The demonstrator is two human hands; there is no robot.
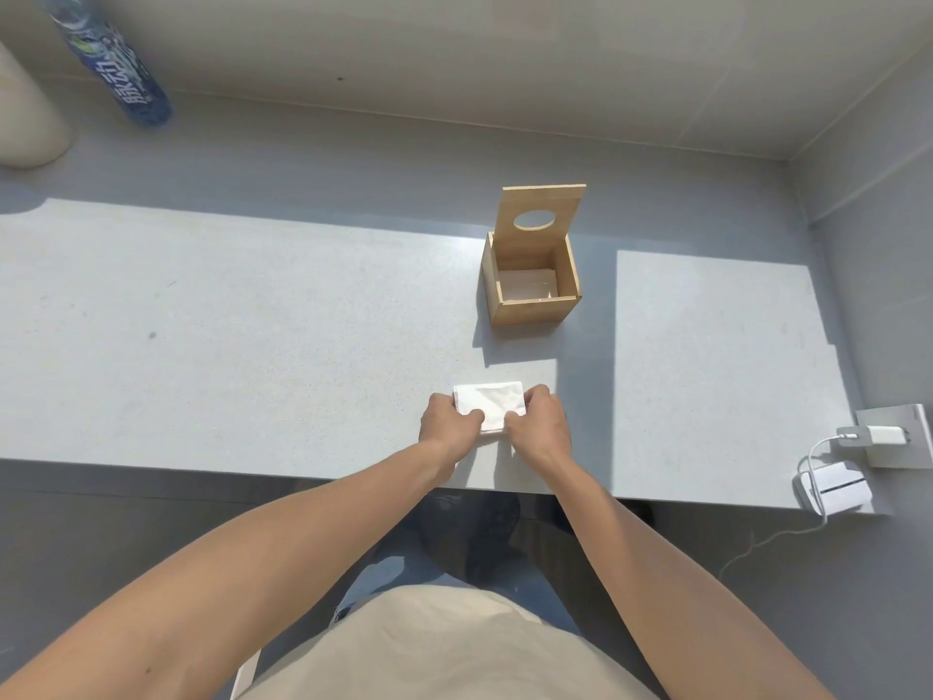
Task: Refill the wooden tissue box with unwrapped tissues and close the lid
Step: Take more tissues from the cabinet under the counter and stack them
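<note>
Both hands are working on the white rectangular stack of tissues [488,402], which is lying flat on the pale grey speckled desk [252,320] close to its near edge. The left hand [447,426] is pinching the stack's left near corner, fingers curled over the top. The right hand [539,421] is clamping the right side, thumb and fingers closed around the edge. The two hands are almost touching each other at the stack's near edge, with the tissues gripped between them.

Straight beyond the hands, and slightly to the right, the light wooden square tissue box [530,290] is standing on the desk, well apart from the stack. Its wooden lid with an oval hole [541,214] is standing upright at the far side, leaving the box wide open. Something pale is showing at the bottom inside, though what it is cannot be made out.

Far off to the left of the hands, at the back, a blue labelled plastic bottle [116,68] is standing by the wall. Off to the right, a white charger with its cable [881,437] is sitting in a wall socket, with a small white device [835,487] just below it on the desk's corner.
</note>
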